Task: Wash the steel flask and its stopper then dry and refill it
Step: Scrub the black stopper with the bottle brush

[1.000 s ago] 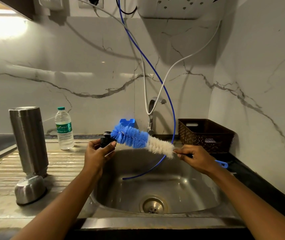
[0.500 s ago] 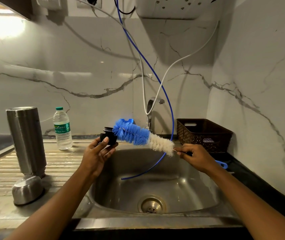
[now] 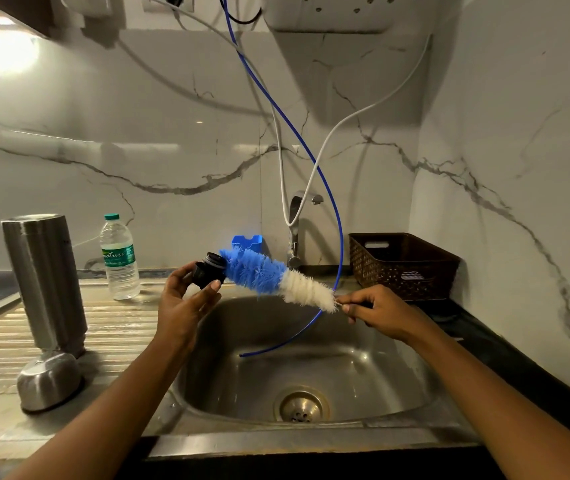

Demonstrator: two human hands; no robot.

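Stopper being scrubbed over the sink (image 3: 380, 368). The left hand (image 3: 186, 299) is gripping the black stopper (image 3: 209, 270). The right hand (image 3: 377, 311) is pinching the wire handle of the bottle brush (image 3: 273, 275), whose blue bristles are touching the stopper. The steel flask (image 3: 44, 282) is standing at the left side of the drainboard (image 3: 121, 327). Rinsing, drying and refilling are likely still outstanding.

A brown basket (image 3: 405, 265) stands right of the tap (image 3: 294, 247), blue hose (image 3: 340, 247) between.

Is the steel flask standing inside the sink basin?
No, the steel flask stands on the ribbed draining board, to the left of the sink basin.
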